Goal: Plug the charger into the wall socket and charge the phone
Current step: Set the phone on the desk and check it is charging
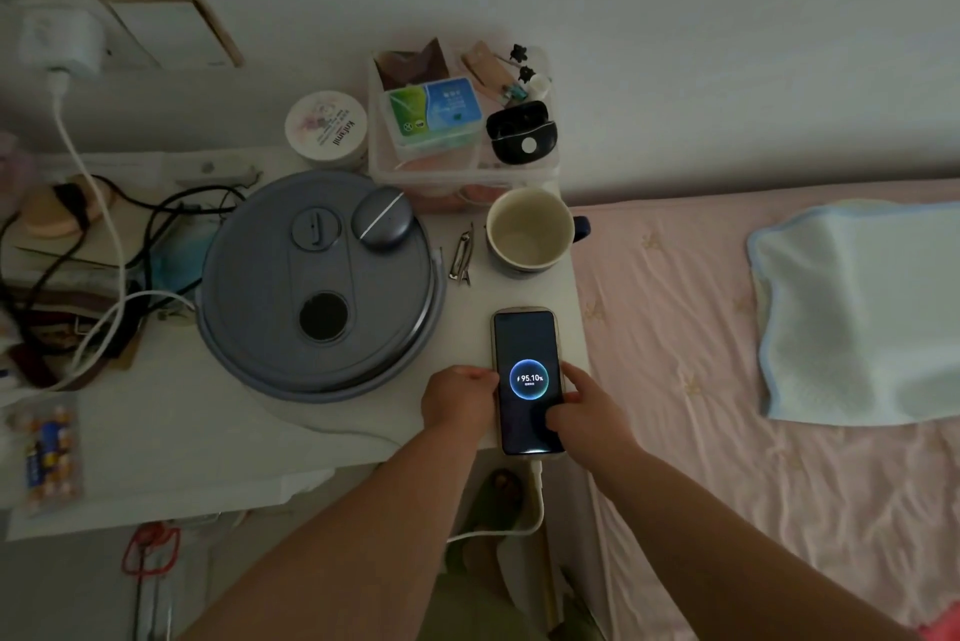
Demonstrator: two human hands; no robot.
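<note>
Near the lower middle of the frame, the phone (527,380) lies on the surface (182,432) at its edge beside the bed (727,328), showing a charging ring, with the left hand (460,398) and right hand (584,406) pinching its sides. Its cable (537,500) hangs off the edge, so a snag could drag the phone off or loosen the charger (60,40) at upper left.

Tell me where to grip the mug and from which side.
Take the mug by its dark handle, which sticks out on the bed side, so come from the right. It stands upright and open-mouthed at the table's right edge; the clip lies close on its left and the box crowds the far side, so the right is probably the freest approach.
</note>
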